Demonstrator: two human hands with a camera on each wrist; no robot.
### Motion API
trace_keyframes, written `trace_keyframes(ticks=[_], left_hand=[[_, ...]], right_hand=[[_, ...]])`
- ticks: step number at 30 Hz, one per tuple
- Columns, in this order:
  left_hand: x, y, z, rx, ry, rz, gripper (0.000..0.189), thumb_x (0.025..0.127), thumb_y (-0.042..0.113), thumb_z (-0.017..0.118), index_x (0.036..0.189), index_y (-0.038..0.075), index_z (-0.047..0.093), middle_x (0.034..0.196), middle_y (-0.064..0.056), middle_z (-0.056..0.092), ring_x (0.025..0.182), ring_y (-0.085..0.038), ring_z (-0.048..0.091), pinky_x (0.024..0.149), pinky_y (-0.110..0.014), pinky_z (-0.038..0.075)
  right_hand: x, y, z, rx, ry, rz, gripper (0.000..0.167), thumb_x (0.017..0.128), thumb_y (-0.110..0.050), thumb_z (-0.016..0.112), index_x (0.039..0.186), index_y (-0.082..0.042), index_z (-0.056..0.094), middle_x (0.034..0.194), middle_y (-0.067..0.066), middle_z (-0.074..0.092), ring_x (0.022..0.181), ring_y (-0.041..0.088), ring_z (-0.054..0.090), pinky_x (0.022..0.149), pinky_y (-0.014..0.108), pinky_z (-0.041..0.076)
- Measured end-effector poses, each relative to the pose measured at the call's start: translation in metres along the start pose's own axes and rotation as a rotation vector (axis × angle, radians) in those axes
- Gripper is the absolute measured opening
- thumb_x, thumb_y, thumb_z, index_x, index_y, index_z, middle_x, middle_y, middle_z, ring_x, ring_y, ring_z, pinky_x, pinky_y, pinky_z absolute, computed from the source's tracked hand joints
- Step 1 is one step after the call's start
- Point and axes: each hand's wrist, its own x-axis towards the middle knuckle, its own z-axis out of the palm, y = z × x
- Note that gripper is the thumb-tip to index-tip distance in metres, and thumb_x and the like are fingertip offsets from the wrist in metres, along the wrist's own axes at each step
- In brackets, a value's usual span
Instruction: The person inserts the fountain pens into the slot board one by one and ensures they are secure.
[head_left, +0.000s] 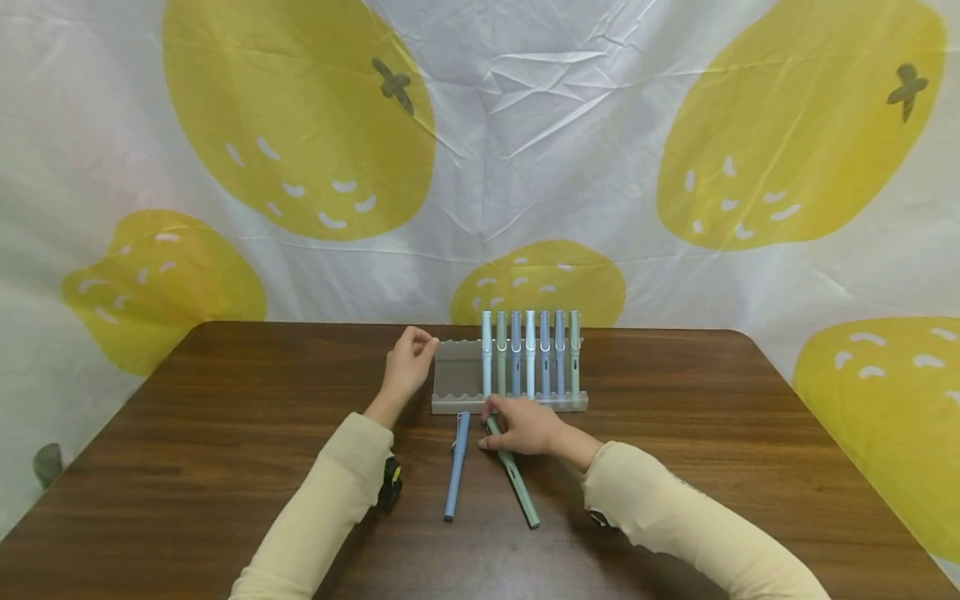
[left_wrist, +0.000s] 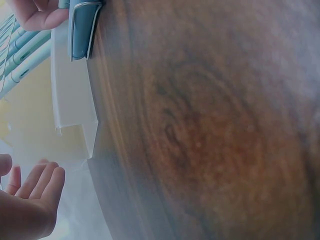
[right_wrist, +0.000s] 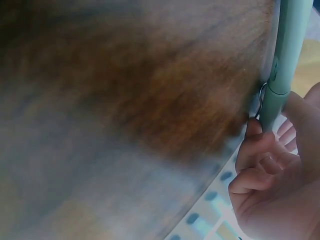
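In the head view, my right hand (head_left: 525, 425) pinches the cap end of a sage-green pen (head_left: 516, 479), its body slanting toward me over the table. The right wrist view shows the green pen (right_wrist: 287, 55) between thumb and fingers, its wire clip by the fingertips. My left hand (head_left: 408, 362) is at the upper left corner of a clear pen rack (head_left: 457, 371), fingers fairly straight in the left wrist view; contact pressure cannot be judged. A blue capped pen (head_left: 457, 467) lies on the table between the two arms, cap toward the rack.
Several pens (head_left: 531, 358) in white, green and blue stand side by side in the rack's right part. The rack's left slots show no pens. Brown wooden table (head_left: 262, 433) lies underneath, and a lemon-print cloth (head_left: 480, 167) hangs behind its far edge.
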Motion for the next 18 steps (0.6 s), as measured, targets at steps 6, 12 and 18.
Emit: trace_keyframes(ticks=[6,12,18], left_hand=[[-0.001,0.002,-0.001,-0.005,-0.007,0.000,0.017,0.090,0.019,0.051,0.094,0.003,0.050,0.099,-0.018,0.061,0.096,-0.030,0.055,0.080,-0.042,0.041],[-0.002,0.003,-0.001,-0.007,-0.013,-0.001,0.019,0.090,0.021,0.050,0.094,0.003,0.050,0.100,-0.018,0.061,0.096,-0.030,0.055,0.079,-0.042,0.041],[-0.002,0.003,-0.001,-0.006,-0.008,-0.002,0.018,0.090,0.020,0.051,0.094,0.003,0.050,0.099,-0.018,0.061,0.096,-0.030,0.055,0.079,-0.042,0.041]], right_hand=[[0.000,0.001,-0.001,0.077,0.010,0.022,0.033,0.073,-0.029,0.071,0.091,-0.011,0.051,0.059,-0.007,0.049,0.050,0.006,0.044,0.047,0.025,0.036],[0.001,0.000,-0.005,0.227,0.007,0.043,0.034,0.072,-0.022,0.072,0.094,-0.008,0.050,0.062,-0.004,0.051,0.052,0.008,0.046,0.049,0.024,0.039],[0.001,-0.002,-0.014,0.346,0.010,0.080,0.038,0.074,-0.019,0.070,0.103,-0.006,0.050,0.066,-0.001,0.056,0.058,0.010,0.051,0.055,0.026,0.042]])
